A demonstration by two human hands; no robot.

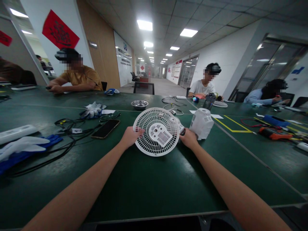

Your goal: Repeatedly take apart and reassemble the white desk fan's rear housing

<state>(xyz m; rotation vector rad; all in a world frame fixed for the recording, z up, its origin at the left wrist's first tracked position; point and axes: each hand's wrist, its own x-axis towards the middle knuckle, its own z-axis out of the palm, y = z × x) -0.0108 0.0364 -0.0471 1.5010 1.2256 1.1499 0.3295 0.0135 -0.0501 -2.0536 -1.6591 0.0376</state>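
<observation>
A round white fan (pixel 160 136) with a slotted centre cover faces me, tilted above the green table. My left hand (pixel 130 137) is closed on the left rim of its grille, the thumb lying across the bars. At the opposite side, my right hand (pixel 189 138) is closed around a white part with a dark end that juts out behind the rim; its fingers are partly hidden. Just beyond the right hand, a white vented housing (pixel 201 125) stands upright on the table.
Left lie a phone (pixel 106 129), black cables (pixel 69 141), and white-and-blue gloves (pixel 26 149). Behind the fan stand a metal bowl (pixel 139 104) and a dark cylindrical object (pixel 209 100). An orange-black meter (pixel 274 133) lies right. Several people sit across the table (pixel 149 189).
</observation>
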